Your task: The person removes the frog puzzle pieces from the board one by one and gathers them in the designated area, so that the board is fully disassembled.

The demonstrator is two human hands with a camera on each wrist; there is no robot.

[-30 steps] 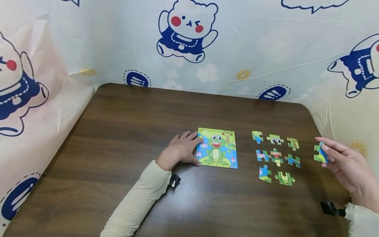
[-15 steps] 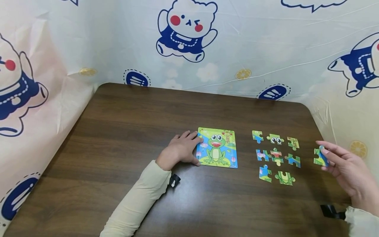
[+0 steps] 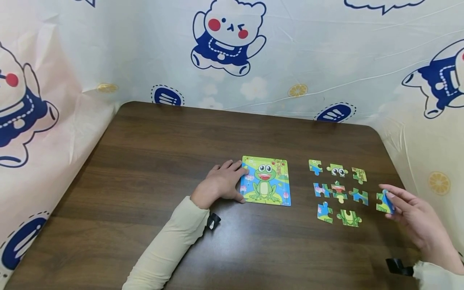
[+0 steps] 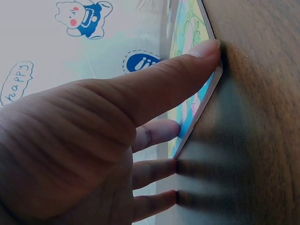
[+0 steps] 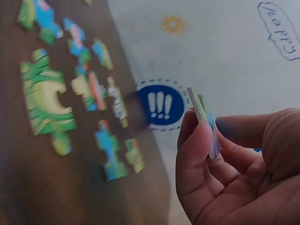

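My left hand lies with spread fingers at the left edge of a square frog picture board; thumb and fingertips touch its edge and corner. At the right, my right hand pinches a blue and green jigsaw piece between thumb and fingers, up off the table in the right wrist view. Several loose jigsaw pieces lie in rough rows between the board and that hand, among them the frog's eyes piece, the mouth piece and the belly piece.
The brown wooden table has rounded far corners. A patterned curtain with printed bears hangs close behind it and along both sides. Black straps are worn at the wrists.
My right hand, with the jigsaw piece pinched in it, has moved down and to the left, nearer the loose pieces. The left hand and the board have stayed put.
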